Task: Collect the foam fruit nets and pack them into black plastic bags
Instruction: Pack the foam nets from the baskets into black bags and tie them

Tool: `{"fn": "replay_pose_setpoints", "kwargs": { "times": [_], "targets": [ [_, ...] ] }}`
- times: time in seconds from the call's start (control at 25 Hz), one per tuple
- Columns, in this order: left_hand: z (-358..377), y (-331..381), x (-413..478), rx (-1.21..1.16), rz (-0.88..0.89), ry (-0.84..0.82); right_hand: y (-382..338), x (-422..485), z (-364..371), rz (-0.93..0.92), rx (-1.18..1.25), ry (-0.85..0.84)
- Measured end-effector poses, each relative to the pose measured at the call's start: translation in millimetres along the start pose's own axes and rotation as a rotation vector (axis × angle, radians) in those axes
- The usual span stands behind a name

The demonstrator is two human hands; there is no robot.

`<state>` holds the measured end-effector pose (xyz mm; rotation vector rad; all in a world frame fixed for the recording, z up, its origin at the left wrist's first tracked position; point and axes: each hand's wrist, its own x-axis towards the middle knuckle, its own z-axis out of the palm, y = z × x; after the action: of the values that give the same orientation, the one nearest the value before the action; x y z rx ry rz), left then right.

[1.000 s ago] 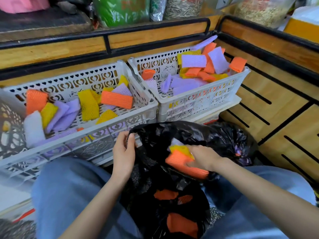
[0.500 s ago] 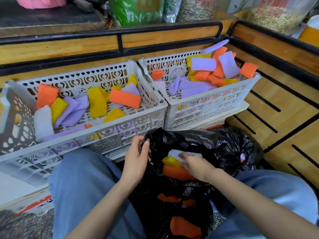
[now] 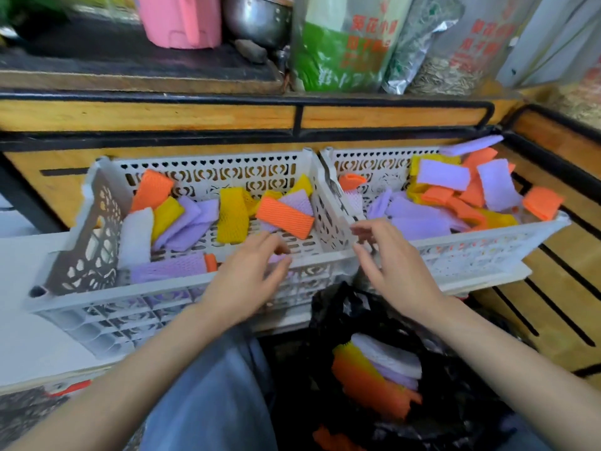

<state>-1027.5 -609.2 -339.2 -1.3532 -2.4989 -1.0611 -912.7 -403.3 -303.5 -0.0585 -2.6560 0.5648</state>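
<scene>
My left hand (image 3: 247, 271) and right hand (image 3: 393, 271) hover over the near rims of the crates (image 3: 162, 289), fingers (image 3: 274, 247) loosely spread, holding nothing. Foam nets (image 3: 284, 217) lie scattered in both crates, some already in the black bag (image 3: 341, 307) below. I'd pinch several stacked flat per grab, without crushing them.

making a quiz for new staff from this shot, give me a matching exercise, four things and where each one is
Things:
1 left hand
2 right hand
3 black bag
4 pink tub

Places:
a on the shelf up top
b at the right crate's near left corner
c lowest in view, holding foam nets
d over the left crate's front rim

Pairs: 1-d, 2-b, 3-c, 4-a
</scene>
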Motion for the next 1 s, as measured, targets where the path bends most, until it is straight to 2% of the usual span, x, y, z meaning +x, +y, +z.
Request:
{"fn": "replay_pose_setpoints", "kwargs": {
  "times": [0.12, 0.36, 0.64, 0.76, 0.92, 1.0],
  "targets": [
    [-16, -47, 36, 0.065, -0.062, -0.011, 6, 57, 28, 0.022, 0.006, -0.051],
    [-2, -127, 86, 0.156, -0.358, -0.363, 39, 146, 111, 0.107, -0.078, -0.355],
    [48, -171, 100, -0.095, -0.54, -0.796, 74, 194, 176, 0.098, -0.234, -0.514],
    [61, -177, 97, -0.115, -0.568, -0.792, 82, 198, 185, 0.137, -0.356, -0.568],
    [64, -167, 92, -0.164, -0.528, -0.829, 79, 195, 184, 0.045, -0.682, -0.593],
    [63, -155, 89, -0.2, -0.499, -0.834, 78, 192, 182, 0.034, -0.649, -0.634]
  ]
}}
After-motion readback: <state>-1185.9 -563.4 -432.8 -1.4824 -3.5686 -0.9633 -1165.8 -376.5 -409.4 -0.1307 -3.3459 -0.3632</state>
